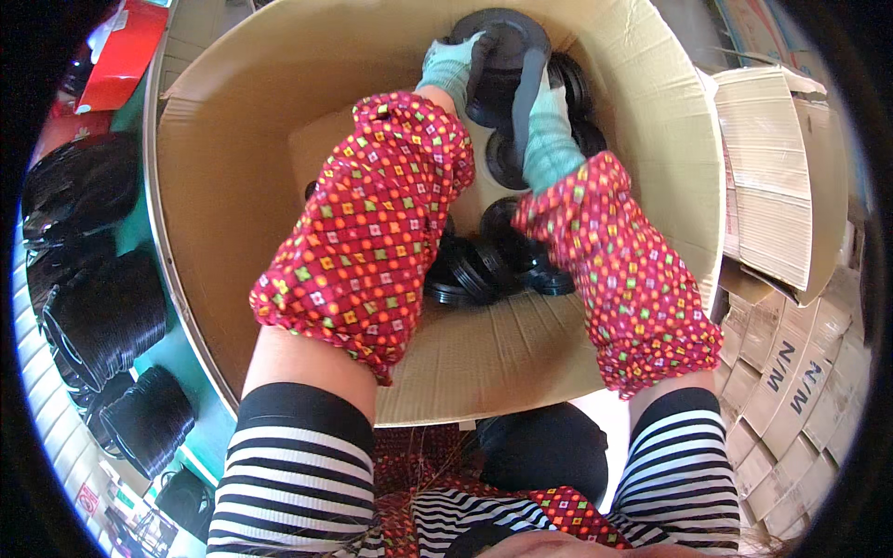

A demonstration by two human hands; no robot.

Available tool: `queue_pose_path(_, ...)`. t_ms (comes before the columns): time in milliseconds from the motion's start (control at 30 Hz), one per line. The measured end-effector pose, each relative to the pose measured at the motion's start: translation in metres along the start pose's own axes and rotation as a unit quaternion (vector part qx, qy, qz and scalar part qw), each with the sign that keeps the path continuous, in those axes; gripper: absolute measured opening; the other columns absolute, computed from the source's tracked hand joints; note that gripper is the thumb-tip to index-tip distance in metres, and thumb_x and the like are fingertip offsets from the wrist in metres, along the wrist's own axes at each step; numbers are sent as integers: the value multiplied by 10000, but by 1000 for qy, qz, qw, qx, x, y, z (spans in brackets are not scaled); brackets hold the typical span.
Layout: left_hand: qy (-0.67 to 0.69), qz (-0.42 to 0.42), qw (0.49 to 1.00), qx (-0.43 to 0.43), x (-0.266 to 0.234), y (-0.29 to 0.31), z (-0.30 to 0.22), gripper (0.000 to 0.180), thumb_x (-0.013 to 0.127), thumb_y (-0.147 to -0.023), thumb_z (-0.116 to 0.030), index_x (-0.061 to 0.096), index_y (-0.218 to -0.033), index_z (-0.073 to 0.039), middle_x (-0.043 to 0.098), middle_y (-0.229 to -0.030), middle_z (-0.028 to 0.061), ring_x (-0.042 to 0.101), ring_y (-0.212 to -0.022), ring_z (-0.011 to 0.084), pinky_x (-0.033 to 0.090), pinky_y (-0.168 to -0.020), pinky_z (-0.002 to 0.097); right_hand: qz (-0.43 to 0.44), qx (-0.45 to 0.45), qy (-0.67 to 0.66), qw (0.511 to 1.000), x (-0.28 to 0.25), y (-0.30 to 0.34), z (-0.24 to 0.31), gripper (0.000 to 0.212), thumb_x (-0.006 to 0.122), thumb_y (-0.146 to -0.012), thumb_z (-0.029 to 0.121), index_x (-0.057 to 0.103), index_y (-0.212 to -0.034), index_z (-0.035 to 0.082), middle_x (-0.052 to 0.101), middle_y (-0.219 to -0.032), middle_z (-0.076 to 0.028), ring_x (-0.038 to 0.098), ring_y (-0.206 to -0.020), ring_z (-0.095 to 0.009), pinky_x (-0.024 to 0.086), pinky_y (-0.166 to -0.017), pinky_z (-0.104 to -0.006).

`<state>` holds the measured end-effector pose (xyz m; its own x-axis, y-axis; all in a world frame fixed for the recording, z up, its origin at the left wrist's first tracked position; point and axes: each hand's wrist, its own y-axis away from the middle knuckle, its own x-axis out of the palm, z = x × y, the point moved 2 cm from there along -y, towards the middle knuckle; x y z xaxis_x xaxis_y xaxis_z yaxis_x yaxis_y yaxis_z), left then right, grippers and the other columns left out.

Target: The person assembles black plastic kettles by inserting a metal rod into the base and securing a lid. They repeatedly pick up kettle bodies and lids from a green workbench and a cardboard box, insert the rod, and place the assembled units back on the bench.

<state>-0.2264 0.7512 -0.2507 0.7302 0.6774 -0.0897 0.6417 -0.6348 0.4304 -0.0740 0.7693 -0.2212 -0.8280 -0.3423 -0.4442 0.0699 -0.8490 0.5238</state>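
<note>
Both my arms reach into a large cardboard box (pixel 642 121). At its far side my left hand (pixel 454 67) and my right hand (pixel 538 107), in teal gloves with dark palms, are closed on the two sides of a black round disc-like piece (pixel 502 42). Whether it is one piece or a stack, I cannot tell. Around and below it, more black round pieces (pixel 507 158) lie in the box. Nearer to me, between my forearms, several others (pixel 474 270) rest on edge or tilted. My patterned red sleeve covers hide part of the box's inside.
On the left, stacks of black round pieces (pixel 107 316) stand on a green surface (pixel 191 372). A red object (pixel 121 60) is at the upper left. Right of the box are an open carton (pixel 767 177) and flattened cardboard (pixel 791 372). A black rounded shape (pixel 544 451) sits below the box's near rim.
</note>
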Motion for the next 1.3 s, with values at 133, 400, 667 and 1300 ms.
queue_pose_path(133, 60, 49, 997, 14, 5, -2, -3, 982, 896, -752, -505, 552, -1413, 134, 694, -1333, 230, 704, -1172, 315, 566, -1000, 409, 31, -54, 55, 997, 55, 33, -94, 583, 680, -960, 459, 597, -1374, 58, 671, -1259, -291, 655, -1203, -442, 535, -1006, -493)
queue_pose_path(400, 83, 52, 995, 29, 3, 4, -7, 754, 861, -845, -354, 581, -1400, 73, 723, -1245, 184, 728, -1042, 285, 613, -865, 399, -127, 76, -2, 989, 44, -30, -103, 459, 655, -978, 394, 651, -1297, 63, 705, -1188, -245, 683, -1120, -418, 546, -955, -477)
queue_pose_path(667, 72, 97, 990, 73, -9, -17, 4, 748, 851, -842, -341, 577, -1431, 27, 700, -1307, 186, 699, -1136, 300, 582, -957, 406, -89, 88, -37, 991, 35, -70, -95, 478, 617, -1004, 410, 638, -1329, 61, 689, -1244, -222, 659, -1169, -394, 519, -1000, -468)
queue_pose_path(1300, 42, 155, 987, 13, -163, 30, 5, 472, 662, -1028, -341, 602, -1448, -132, 659, -1384, 111, 653, -1226, 303, 591, -983, 501, -2, 82, -80, 993, 79, -42, -79, 527, 526, -1065, 450, 608, -1406, 56, 649, -1375, -168, 602, -1284, -338, 456, -1108, -447)
